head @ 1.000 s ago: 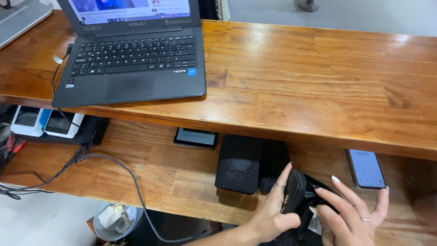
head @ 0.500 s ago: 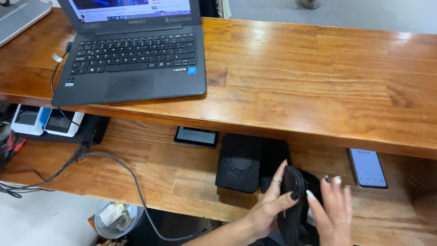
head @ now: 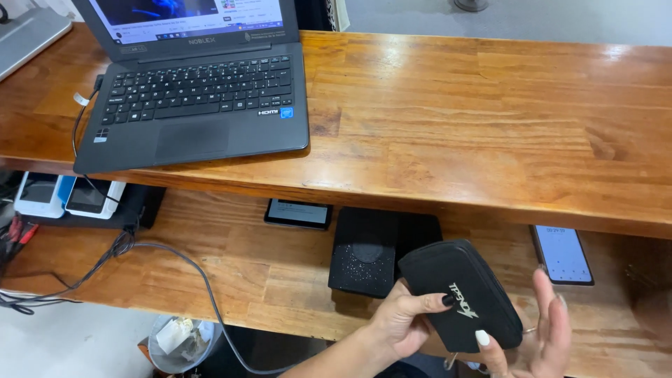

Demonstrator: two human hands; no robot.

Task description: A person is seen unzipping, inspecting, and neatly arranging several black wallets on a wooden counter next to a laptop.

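Note:
A black zippered pouch (head: 460, 292) with a white logo lies flat between both my hands, above the lower wooden shelf (head: 231, 269). My left hand (head: 399, 323) grips its near left edge, thumb on top. My right hand (head: 533, 337) supports the pouch from its right side, one white-nailed finger over the lower corner. A black textured box (head: 365, 252) sits on the shelf just behind the pouch.
An open dark laptop (head: 196, 105) stands on the upper wooden counter (head: 476, 119). On the shelf lie a small dark phone (head: 299, 213), a lit phone (head: 562, 255) at right, white devices (head: 66, 197) at left. Cables (head: 140, 255) trail toward a bin (head: 183, 341).
The pouch stood on edge between my hands; now it has been turned flat, logo side up, and raised slightly. My right hand has shifted to its right edge.

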